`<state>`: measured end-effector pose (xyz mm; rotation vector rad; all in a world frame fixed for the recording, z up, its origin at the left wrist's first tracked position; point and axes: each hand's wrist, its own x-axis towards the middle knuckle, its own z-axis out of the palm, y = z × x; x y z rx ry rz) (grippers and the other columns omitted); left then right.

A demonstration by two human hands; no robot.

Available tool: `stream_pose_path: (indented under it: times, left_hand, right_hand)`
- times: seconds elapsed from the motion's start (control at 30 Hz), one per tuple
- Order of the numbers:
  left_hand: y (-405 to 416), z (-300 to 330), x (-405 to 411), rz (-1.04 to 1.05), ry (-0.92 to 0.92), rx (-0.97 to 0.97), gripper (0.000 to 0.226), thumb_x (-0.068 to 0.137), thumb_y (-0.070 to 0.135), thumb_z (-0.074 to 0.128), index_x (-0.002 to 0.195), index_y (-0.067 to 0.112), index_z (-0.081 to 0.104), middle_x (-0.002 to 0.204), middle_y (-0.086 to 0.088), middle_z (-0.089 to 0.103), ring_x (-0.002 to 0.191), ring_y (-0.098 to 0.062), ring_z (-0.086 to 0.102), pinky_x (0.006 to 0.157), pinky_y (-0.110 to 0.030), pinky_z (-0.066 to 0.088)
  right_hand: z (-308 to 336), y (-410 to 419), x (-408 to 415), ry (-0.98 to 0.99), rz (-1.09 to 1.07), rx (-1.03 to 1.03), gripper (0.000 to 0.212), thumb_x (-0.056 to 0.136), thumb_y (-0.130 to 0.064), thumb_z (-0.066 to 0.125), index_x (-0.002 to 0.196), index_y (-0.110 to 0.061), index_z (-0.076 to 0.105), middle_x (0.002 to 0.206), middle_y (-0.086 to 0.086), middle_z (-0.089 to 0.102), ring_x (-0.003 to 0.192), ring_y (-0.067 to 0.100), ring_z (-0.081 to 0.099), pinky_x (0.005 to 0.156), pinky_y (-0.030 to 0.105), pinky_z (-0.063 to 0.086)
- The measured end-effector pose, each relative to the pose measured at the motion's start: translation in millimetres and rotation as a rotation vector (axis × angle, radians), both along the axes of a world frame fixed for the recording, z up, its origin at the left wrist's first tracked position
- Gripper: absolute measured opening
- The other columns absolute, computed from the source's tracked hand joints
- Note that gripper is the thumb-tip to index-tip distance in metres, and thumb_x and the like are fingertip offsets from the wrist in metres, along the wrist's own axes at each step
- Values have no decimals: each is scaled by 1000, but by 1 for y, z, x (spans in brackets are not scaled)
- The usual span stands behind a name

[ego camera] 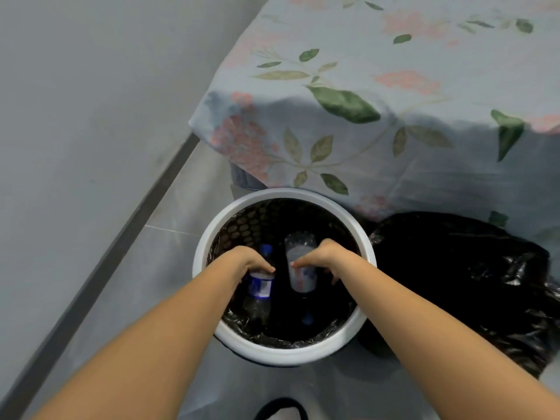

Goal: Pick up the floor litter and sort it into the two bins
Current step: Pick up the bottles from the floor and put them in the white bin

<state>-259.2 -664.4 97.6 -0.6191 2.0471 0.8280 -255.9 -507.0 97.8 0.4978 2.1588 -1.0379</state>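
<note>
Clear plastic is what we are handling: our left hand (253, 263) is gripping a blue-labelled bottle (259, 294), our right hand (319, 259) a pale-labelled bottle (300, 268), both held inside the white bin (209, 234) with its black liner (242, 225). We cannot tell what lies at its dark bottom. The risk we are judging: a bottle catching the liner and dragging it down. The second bin (454, 268), black-bagged, is sitting just beside, its contents hidden.
</note>
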Motion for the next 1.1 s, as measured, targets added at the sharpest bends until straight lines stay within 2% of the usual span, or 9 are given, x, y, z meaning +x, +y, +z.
stream_pose_path:
  times: [0.07, 0.13, 0.23, 0.3, 0.4, 0.57, 0.73, 0.87, 1.1]
  left_hand:
    - [-5, 1, -2, -36, 95, -55, 73, 82, 32, 73, 138, 0, 40, 133, -19, 53, 117, -31, 57, 88, -36, 48]
    - [-10, 7, -6, -109, 252, -132, 67, 72, 35, 81, 123, 1, 54, 116, -15, 63, 104, -27, 63, 81, -32, 49]
    - [-16, 29, -11, -201, 493, -161, 64, 70, 36, 82, 121, 4, 60, 114, -11, 67, 109, -25, 62, 92, -31, 48]
    - [-18, 44, -12, -218, 560, -120, 67, 71, 34, 82, 125, 5, 58, 111, -10, 65, 109, -24, 62, 95, -33, 49]
    - [-7, 70, -10, -325, 611, -100, 54, 75, 32, 79, 120, 9, 61, 102, -5, 65, 103, -22, 65, 94, -34, 50]
    - [64, 127, 3, -601, 782, -104, 18, 80, 31, 72, 96, 23, 67, 88, 5, 70, 91, -12, 68, 92, -30, 51]
    - [197, 159, 20, -977, 842, -84, 25, 84, 35, 65, 104, 21, 69, 99, 4, 72, 96, -12, 67, 90, -30, 52]
    - [327, 163, 40, -1252, 823, 20, 26, 86, 34, 63, 105, 19, 70, 104, 2, 73, 98, -13, 67, 91, -31, 52]
    - [532, 119, 89, -1589, 762, -11, 31, 86, 40, 58, 106, 19, 68, 107, 1, 70, 99, -18, 64, 89, -36, 53]
  right_hand:
    - [3, 3, 0, 58, 43, 30, 75, 73, -32, 80, 130, 4, 45, 133, 17, 54, 122, 31, 52, 90, 37, 46]
    - [12, 5, 1, 183, 131, 101, 69, 74, -38, 78, 126, 0, 52, 127, 14, 58, 117, 29, 56, 91, 33, 46]
    - [35, 13, 2, 388, 241, 112, 63, 76, -41, 75, 125, -7, 56, 121, 9, 63, 113, 22, 59, 94, 29, 45]
    - [53, 27, 5, 453, 243, 47, 54, 77, -41, 74, 121, -11, 59, 115, 4, 67, 106, 17, 63, 94, 28, 49]
    - [81, 59, 15, 559, 219, -44, 36, 81, -37, 71, 109, -14, 67, 98, 0, 71, 82, 8, 65, 86, 29, 54]
    - [121, 148, 44, 752, 299, 193, 20, 85, -38, 63, 95, -22, 69, 80, -11, 67, 70, 4, 59, 74, 24, 50]
    - [123, 278, 100, 671, 182, 425, 20, 87, -40, 57, 95, -24, 67, 84, -9, 70, 78, 13, 64, 75, 37, 55]
    - [105, 376, 167, 583, -31, 519, 23, 87, -43, 55, 95, -24, 66, 91, -6, 71, 86, 16, 65, 79, 36, 54]
    - [47, 529, 300, 302, -365, 598, 29, 83, -45, 53, 98, -25, 66, 100, -2, 71, 100, 21, 64, 83, 33, 52]
